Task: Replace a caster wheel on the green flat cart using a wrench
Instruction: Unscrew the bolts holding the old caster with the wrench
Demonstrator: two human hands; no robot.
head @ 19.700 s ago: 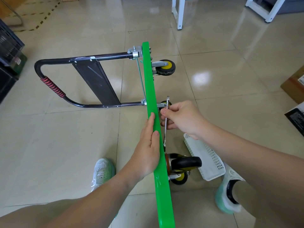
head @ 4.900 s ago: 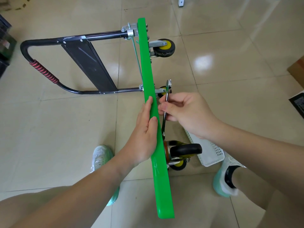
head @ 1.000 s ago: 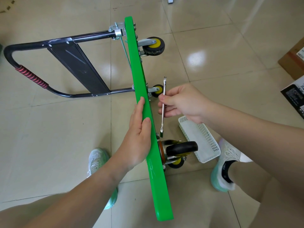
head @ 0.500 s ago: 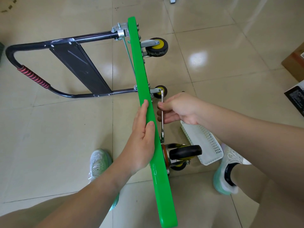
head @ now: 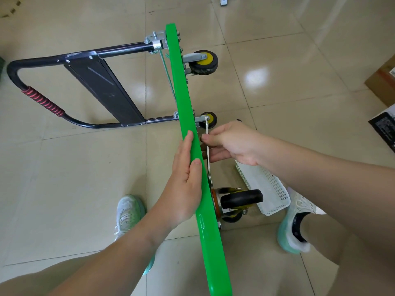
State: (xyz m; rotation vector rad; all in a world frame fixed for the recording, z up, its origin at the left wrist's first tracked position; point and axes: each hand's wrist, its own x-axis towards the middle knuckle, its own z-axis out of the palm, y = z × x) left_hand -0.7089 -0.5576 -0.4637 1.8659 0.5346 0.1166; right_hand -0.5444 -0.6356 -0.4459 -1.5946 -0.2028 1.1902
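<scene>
The green flat cart (head: 213, 242) stands on its long edge on the tiled floor, with its wheels facing right. My left hand (head: 186, 184) lies flat along the top edge and steadies the deck. My right hand (head: 230, 144) is shut on a slim silver wrench (head: 207, 150) held close against the underside. The wrench's lower end sits just above the mounting plate of the big black caster wheel (head: 240, 198). Two smaller yellow-hubbed wheels, one (head: 202, 63) higher and one (head: 210, 120) lower, sit further along the deck.
The cart's folded black handle (head: 42, 101) with a red grip lies on the floor to the left. A white plastic basket (head: 267, 189) sits on the floor beside the black caster. My two shoes flank the cart. Cardboard boxes (head: 382, 80) stand at the right edge.
My right hand has moved the wrench from out in the open to close against the cart's underside, its lower end now by the black caster's plate. My left hand keeps its hold.
</scene>
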